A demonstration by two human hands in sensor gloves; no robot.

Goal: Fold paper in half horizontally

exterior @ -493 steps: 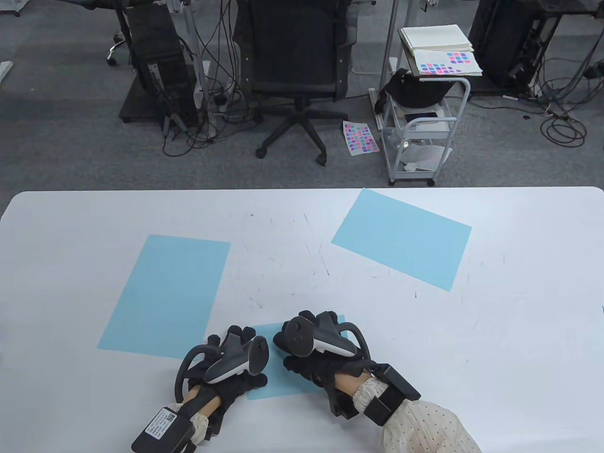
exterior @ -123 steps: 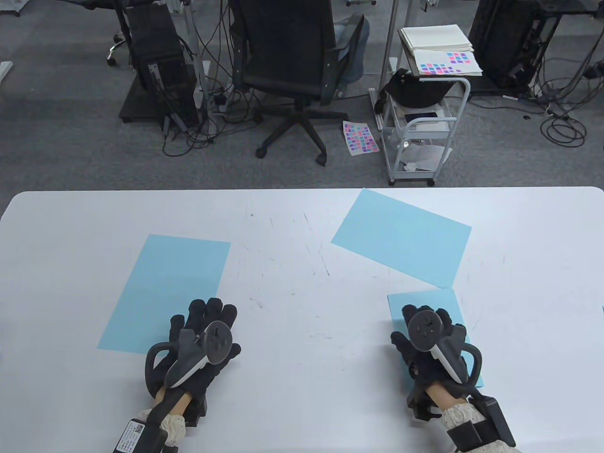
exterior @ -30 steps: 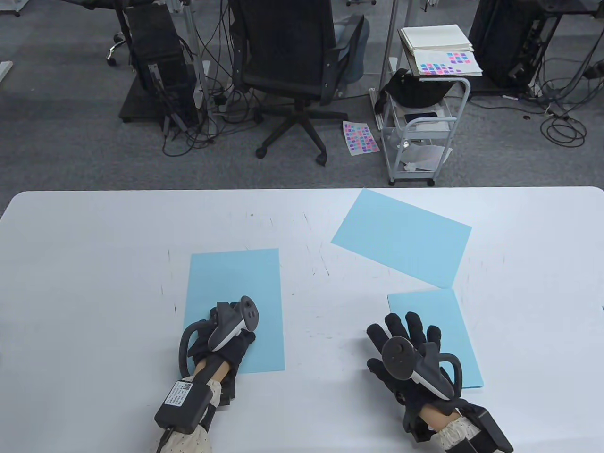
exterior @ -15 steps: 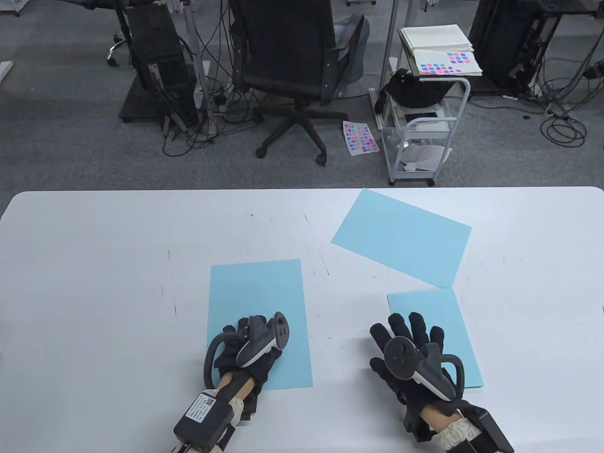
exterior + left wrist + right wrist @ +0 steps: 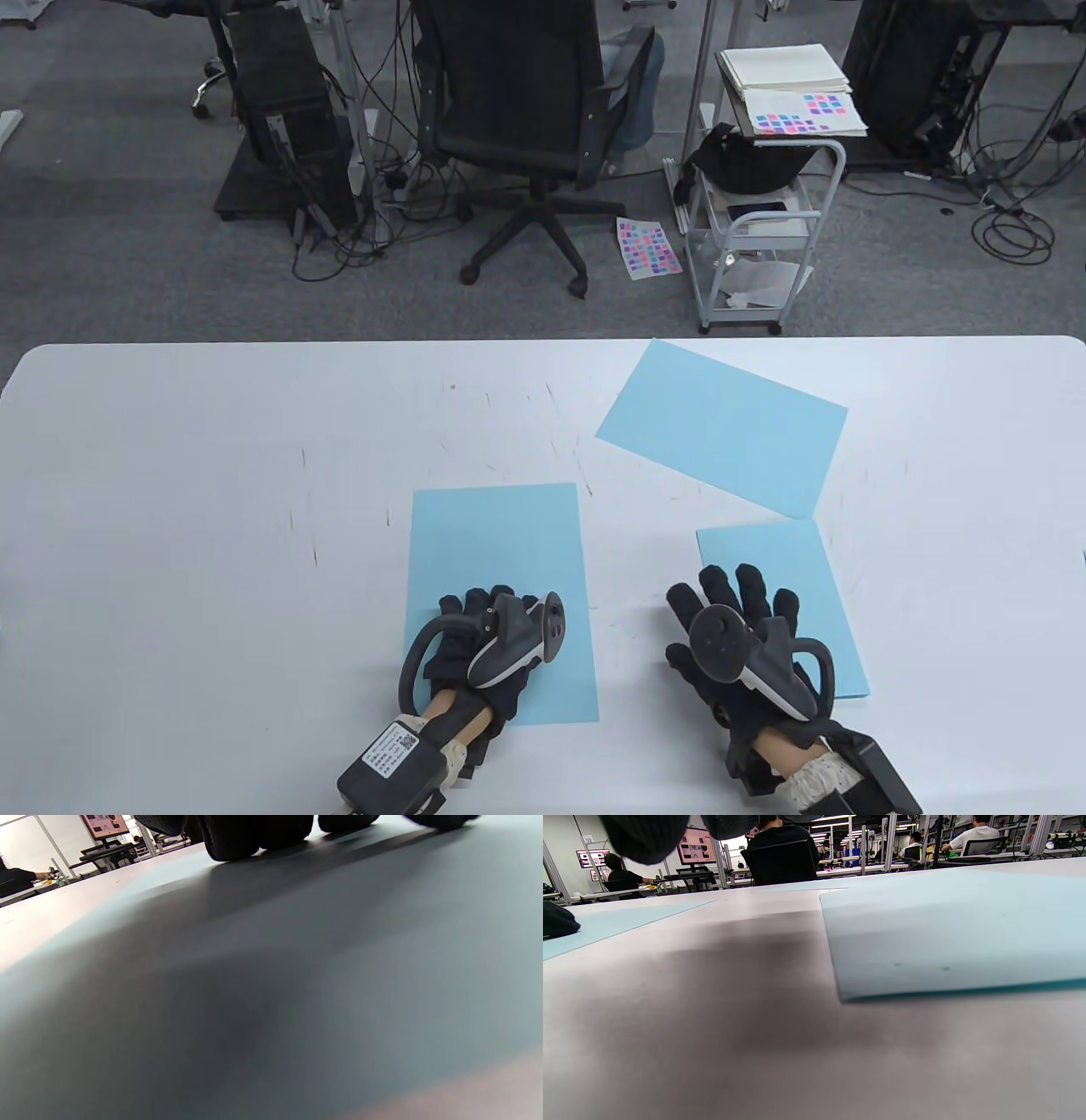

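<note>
Dragged rightward since a second ago, the unfolded blue sheet [image 5: 496,577] lies flat at desk [image 5: 170,475] centre under the flat-pressing left hand [image 5: 484,654]. Right hand [image 5: 738,645], spread and empty, rests beside the folded sheet [image 5: 806,577]. Square the sheet first, then match corners.

Both hands lie palm-down near the table's front edge: left hand [image 5: 484,645] fingers together, right hand [image 5: 738,628] fingers spread.

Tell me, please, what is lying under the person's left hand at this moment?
The left hand rests on the near part of an unfolded blue sheet, which lies flat on the white table. The fingers touch the paper. Whatever the palm covers is hidden.
</note>
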